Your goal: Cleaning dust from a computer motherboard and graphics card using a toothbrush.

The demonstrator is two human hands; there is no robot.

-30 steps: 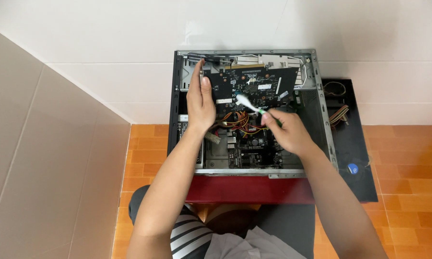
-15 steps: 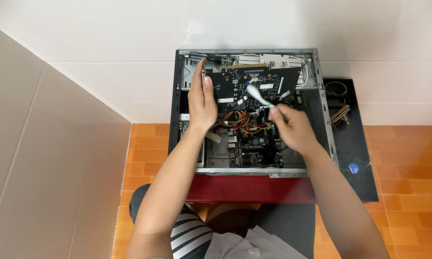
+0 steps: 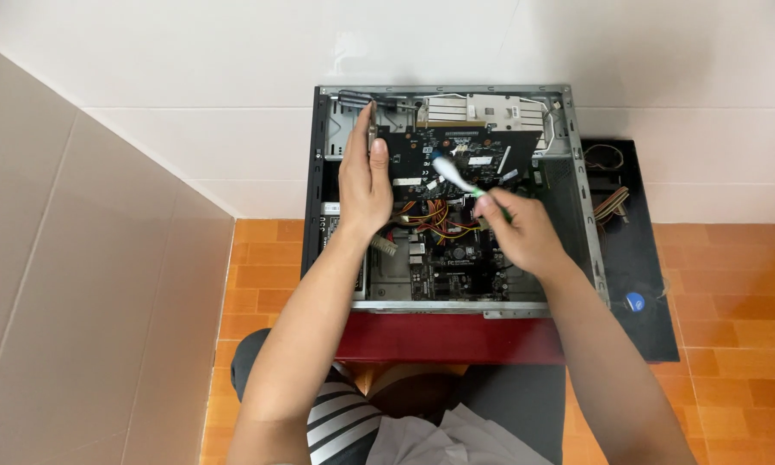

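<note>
An opened grey computer case point(image 3: 577, 172) lies on its side in front of me, with its motherboard point(image 3: 447, 263) and orange cables point(image 3: 435, 220) exposed. My left hand point(image 3: 363, 185) holds the left end of a black expansion card point(image 3: 465, 155) that stands across the upper part of the case. My right hand point(image 3: 521, 232) grips a green-handled brush point(image 3: 454, 175) whose white head rests on the card's face.
The case sits on a dark red stool point(image 3: 447, 340) against a white wall. Its black side panel point(image 3: 632, 258) lies to the right on the orange tile floor point(image 3: 731, 284), with a ribbon cable point(image 3: 611, 205) and a blue cap point(image 3: 634, 301). My knees are under the stool.
My right hand has moved the brush up and to the right across the card, then slightly back left. The left hand has stayed on the card's left end.
</note>
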